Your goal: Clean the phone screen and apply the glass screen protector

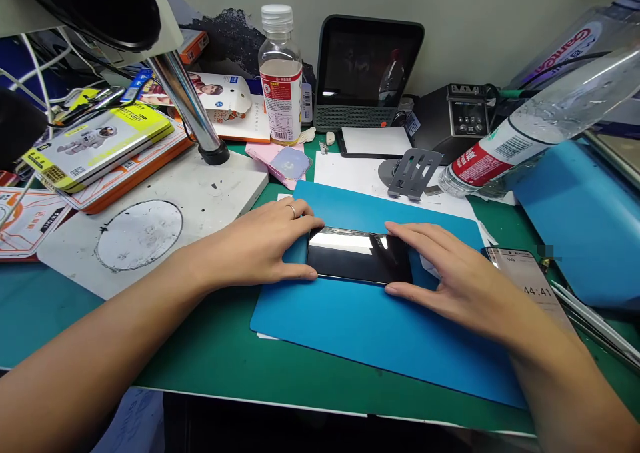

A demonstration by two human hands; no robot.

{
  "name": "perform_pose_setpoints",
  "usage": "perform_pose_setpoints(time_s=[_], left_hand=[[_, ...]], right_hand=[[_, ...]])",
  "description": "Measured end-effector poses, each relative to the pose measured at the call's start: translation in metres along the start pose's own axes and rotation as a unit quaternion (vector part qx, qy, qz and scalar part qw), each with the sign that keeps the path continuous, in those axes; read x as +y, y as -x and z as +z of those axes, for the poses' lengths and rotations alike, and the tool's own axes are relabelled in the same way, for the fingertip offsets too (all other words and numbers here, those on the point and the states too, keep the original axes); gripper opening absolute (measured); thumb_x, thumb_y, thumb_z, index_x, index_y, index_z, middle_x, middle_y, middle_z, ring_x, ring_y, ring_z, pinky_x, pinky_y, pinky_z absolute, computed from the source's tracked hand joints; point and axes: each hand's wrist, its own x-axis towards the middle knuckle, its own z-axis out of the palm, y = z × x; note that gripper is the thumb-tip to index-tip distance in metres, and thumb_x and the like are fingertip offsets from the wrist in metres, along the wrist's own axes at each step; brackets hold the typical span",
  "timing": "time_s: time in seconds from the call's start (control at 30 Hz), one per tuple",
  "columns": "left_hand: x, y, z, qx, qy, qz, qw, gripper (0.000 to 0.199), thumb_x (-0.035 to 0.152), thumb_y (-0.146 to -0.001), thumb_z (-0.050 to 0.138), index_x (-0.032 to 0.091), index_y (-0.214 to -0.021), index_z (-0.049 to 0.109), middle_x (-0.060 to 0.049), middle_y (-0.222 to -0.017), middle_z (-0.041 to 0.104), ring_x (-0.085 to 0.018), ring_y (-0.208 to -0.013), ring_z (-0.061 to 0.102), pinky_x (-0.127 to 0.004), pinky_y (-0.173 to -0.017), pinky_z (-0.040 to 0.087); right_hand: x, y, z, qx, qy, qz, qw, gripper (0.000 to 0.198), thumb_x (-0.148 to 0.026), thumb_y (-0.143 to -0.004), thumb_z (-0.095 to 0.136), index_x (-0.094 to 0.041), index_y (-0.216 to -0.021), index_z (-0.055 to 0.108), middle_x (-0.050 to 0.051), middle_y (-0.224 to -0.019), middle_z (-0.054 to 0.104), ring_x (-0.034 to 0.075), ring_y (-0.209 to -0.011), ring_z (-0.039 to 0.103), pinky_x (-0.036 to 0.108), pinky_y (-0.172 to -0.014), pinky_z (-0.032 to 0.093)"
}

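A black smartphone (357,259) lies sideways on a blue mat (340,326), its glossy face up with a bright reflection along the far edge. My left hand (280,243) grips its left end, thumb on the near edge and fingers at the far edge; a ring shows on one finger. At the right end, my right hand (445,269) holds the phone the same way, thumb near and fingers far. Beside my right wrist lies another phone (537,283), its lit screen showing timer digits, partly hidden by the forearm.
Left stands a microscope-like stand with a metal post (187,106) on a pale base (210,199), boxes (100,146) stacked on it. Behind are a drink bottle (281,86), a dark-screened device (370,63) and a grey phone holder (415,173). A clear bottle (500,149) leans right, near tweezers (600,326).
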Motion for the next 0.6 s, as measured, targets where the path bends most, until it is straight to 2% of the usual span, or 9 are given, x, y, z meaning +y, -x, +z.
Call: perform_pose_setpoints(time_s=[0.6], left_hand=[[0.0008, -0.0004, 0.0040, 0.008, 0.026, -0.016, 0.999, 0.065, 0.060, -0.092, 0.067, 0.023, -0.145, 0.056, -0.013, -0.132, 0.059, -0.032, -0.117, 0.060, -0.048, -0.100, 0.051]], right_hand=[[-0.0001, 0.0024, -0.0008, 0.005, 0.013, -0.012, 1.000, 0.071, -0.057, -0.097, 0.061, -0.021, -0.155, 0.044, 0.018, -0.146, 0.061, 0.036, -0.129, 0.063, 0.051, -0.101, 0.058]])
